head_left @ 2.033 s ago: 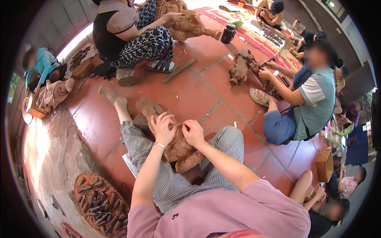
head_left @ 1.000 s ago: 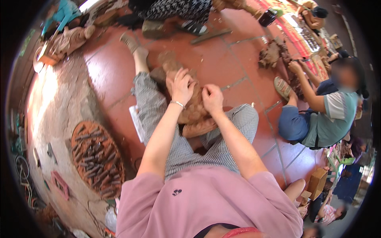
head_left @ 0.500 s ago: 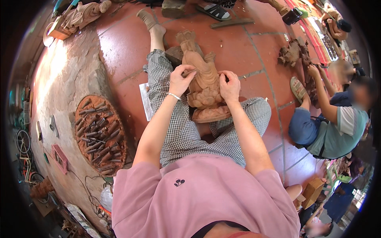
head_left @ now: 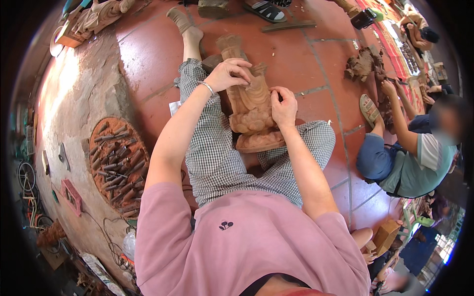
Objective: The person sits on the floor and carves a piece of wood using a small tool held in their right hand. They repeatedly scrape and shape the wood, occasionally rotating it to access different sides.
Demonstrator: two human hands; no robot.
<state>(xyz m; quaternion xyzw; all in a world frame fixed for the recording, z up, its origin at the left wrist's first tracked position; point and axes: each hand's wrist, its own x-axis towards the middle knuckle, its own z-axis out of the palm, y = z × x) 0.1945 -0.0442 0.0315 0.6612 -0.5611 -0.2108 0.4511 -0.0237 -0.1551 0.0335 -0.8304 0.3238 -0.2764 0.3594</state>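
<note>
My left hand [head_left: 228,74] has moved farther up the brown, carved wooden statue [head_left: 254,111]; my right hand [head_left: 284,107] curls at its right edge. I can't tell whether either grips. Black-and-white checked trousers [head_left: 212,148] flank the statue.

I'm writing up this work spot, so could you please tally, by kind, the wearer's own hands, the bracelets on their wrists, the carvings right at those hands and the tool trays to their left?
Hands: 2 (left hand, right hand)
Bracelet: 1
Carving: 1
Tool tray: 1
Total: 5
</note>
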